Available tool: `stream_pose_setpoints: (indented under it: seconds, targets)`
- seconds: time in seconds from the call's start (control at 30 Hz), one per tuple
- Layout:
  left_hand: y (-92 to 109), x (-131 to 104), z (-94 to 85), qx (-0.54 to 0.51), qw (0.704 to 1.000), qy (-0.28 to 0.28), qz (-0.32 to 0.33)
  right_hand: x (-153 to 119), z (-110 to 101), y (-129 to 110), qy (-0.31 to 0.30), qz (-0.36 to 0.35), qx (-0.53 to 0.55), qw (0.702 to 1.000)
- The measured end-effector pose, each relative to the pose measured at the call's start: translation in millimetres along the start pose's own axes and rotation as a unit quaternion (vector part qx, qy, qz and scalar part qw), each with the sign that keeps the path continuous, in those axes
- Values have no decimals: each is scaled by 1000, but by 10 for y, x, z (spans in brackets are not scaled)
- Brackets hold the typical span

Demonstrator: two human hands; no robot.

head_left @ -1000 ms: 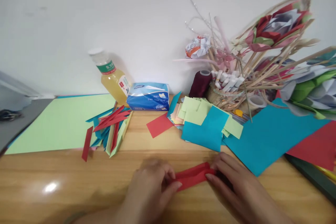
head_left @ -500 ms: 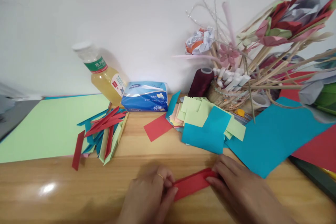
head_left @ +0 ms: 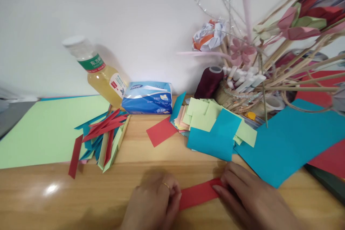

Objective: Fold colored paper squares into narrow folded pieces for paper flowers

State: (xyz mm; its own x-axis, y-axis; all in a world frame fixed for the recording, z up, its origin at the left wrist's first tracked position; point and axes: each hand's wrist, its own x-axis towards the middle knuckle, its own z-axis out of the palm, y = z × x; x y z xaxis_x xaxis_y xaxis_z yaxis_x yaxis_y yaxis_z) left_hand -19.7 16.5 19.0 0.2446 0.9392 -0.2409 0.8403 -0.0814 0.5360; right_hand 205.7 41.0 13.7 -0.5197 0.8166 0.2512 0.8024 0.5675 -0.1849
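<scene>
A folded red paper strip (head_left: 199, 194) lies low over the wooden table, stretched between both hands. My left hand (head_left: 156, 201) is closed, thumb and curled fingers on the strip's left end; a ring shows on one finger. At the right end, my right hand (head_left: 242, 194) pinches the paper between thumb and fingers. The fingertips partly cover both ends. Beyond the hands sit a red paper rectangle (head_left: 162, 132) and a stack of light green paper pieces (head_left: 201, 115) with a blue paper piece (head_left: 214, 138) on top.
A pile of folded strips (head_left: 101, 136) lies left on green sheets (head_left: 45, 133). Against the wall stand a drink bottle (head_left: 101, 79), a tissue pack (head_left: 147, 97), a thread spool (head_left: 208, 82) and a basket (head_left: 234, 97) of paper flowers. Large blue paper (head_left: 291, 140) lies right.
The view has shifted slightly. The strip's raised upper edge now looks flatter, and my left thumb has drawn in against the curled fingers. Both hands stay on the paper.
</scene>
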Motion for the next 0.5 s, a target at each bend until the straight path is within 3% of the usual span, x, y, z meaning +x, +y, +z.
stream_pose_setpoints:
  seconds: [0.3, 0.5]
  targets:
    - [-76, -13, 70, 34, 993, 66, 88, 27, -8, 6, 20, -10, -17, 1000]
    - [-151, 7, 156, 113, 960, 128, 223, 7, -12, 21, 0, -2, -6, 1000]
